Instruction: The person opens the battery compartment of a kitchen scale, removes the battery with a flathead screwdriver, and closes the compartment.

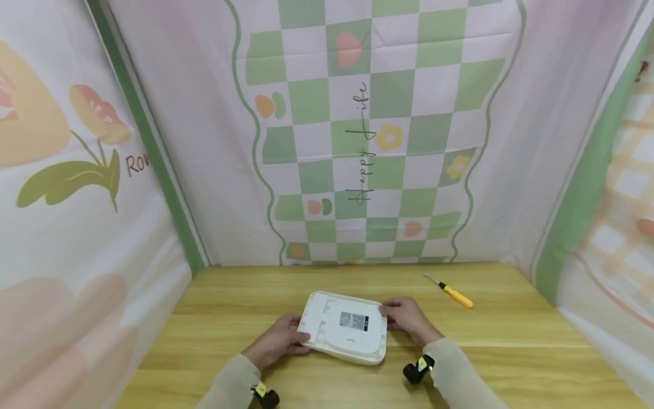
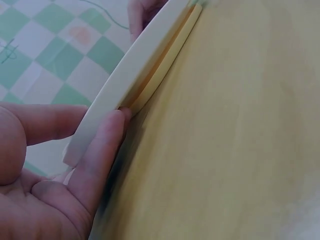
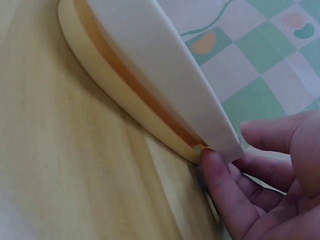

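Note:
A white flat device [image 1: 334, 341] with rounded corners lies between both hands, a printed label [image 1: 352, 321] on its upward face. My left hand [image 1: 278, 341] grips its left edge, the thumb on one side and fingers on the other. At the right edge, near the far corner, my right hand [image 1: 409, 319] pinches the rim. In the left wrist view the casing [image 2: 117, 82] shows a groove along its side, with a fingertip at the groove's end. The right wrist view shows the same casing [image 3: 165, 65] tilted, with a fingertip in the groove above the cream lower part.
To the right, beyond the right hand, a yellow-handled tool [image 1: 456, 296] with a thin metal shaft lies on the wooden table [image 1: 230, 295]. A checked green and white curtain [image 1: 347, 170] hangs behind the table. Printed cloth also hangs at both sides.

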Demonstrator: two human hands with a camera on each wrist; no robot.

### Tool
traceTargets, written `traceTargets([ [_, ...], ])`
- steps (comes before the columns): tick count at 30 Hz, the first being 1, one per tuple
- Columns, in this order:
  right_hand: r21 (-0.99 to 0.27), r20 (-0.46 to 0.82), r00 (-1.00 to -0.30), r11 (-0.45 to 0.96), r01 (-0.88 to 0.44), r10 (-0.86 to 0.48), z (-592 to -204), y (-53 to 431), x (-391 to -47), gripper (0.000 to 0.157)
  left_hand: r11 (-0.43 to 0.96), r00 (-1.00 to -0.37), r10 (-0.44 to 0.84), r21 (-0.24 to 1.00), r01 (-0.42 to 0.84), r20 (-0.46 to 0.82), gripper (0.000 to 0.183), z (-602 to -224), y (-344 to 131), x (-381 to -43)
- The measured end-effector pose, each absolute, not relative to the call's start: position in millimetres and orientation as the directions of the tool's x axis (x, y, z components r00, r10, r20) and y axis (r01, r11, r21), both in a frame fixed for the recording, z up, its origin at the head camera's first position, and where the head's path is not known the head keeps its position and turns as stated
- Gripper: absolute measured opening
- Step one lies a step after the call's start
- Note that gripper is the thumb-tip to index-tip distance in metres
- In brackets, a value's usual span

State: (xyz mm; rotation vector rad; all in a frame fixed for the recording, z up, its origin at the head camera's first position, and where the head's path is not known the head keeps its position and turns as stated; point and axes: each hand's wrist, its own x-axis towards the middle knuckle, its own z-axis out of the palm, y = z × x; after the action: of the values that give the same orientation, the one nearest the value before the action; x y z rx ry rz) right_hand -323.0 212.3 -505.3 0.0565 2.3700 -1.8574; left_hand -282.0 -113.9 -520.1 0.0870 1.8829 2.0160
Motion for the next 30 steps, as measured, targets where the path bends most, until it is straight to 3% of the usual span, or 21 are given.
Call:
traceTargets([
  [13, -0.945, -0.208, -0.977, 0.268, 0.188, -0.047, -500.8, 213.2, -334.1, 0.03, -0.066, -0.932, 0.304, 0.972, -0.227, -0.198, 0.053, -525.0, -113.3, -276.3],
  [30, -0.963, -0.194, -0.978, 0.206, 0.175, -0.074, -503.2, 211.4, -350.4, 0.027, -0.112, -0.925, 0.324, 0.963, -0.246, -0.199, 0.045, -522.7, -113.2, -276.8],
])
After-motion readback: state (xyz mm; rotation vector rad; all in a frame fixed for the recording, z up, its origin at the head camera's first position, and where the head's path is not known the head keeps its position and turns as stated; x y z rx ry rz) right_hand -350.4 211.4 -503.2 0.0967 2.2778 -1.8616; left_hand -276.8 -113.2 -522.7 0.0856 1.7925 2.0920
